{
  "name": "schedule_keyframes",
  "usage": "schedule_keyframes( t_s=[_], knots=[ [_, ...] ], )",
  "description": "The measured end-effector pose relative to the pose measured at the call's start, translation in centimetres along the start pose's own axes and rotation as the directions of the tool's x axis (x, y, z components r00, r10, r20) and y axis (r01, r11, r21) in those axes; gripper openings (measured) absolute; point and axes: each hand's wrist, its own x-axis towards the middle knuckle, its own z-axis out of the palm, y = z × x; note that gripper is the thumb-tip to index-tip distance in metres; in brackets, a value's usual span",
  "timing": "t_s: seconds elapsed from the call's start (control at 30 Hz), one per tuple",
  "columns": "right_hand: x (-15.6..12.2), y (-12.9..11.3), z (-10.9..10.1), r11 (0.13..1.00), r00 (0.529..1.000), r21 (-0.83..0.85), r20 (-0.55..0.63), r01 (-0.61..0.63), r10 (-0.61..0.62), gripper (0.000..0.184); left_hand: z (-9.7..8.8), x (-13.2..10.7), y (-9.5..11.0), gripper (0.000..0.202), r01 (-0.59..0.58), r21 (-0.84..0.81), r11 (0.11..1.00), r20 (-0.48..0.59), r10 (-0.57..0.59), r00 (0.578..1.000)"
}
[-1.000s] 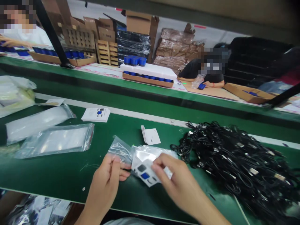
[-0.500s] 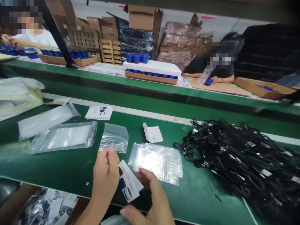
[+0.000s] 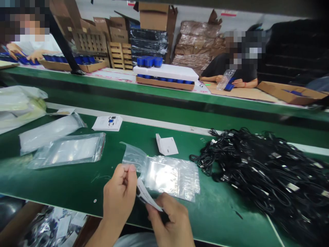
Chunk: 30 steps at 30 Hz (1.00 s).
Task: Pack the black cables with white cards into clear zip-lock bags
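Observation:
My left hand [image 3: 118, 195] pinches the mouth of a small clear zip bag [image 3: 135, 156] between thumb and fingers, low in the middle of the view. My right hand [image 3: 170, 219] grips a white printed card [image 3: 145, 195] by its lower end, the card tilted edge-on toward the bag's opening and touching my left fingers. A stack of empty clear zip bags [image 3: 172, 176] lies on the green belt [image 3: 77, 181] just beyond both hands.
A big heap of black cables [image 3: 262, 171] fills the right. White cards [image 3: 108, 123], a folded card [image 3: 166, 145] and larger plastic bags [image 3: 67, 151] lie left and centre. Two people work across the far bench among cardboard trays [image 3: 164, 83] of blue parts.
My left hand has lifted the small bag off the belt and drawn it right. The card in my right hand has turned from face-up to edge-on and moved up against the bag.

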Motion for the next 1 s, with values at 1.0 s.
schedule_keyframes(
  t_s=[1.0],
  knots=[
    [0.4,-0.6,-3.3,0.833,0.955,-0.478,0.226,0.279,-0.191,0.046,0.2,-3.6,0.5,0.016,-0.6,0.149,0.786,0.197,0.571,0.797]
  ],
)
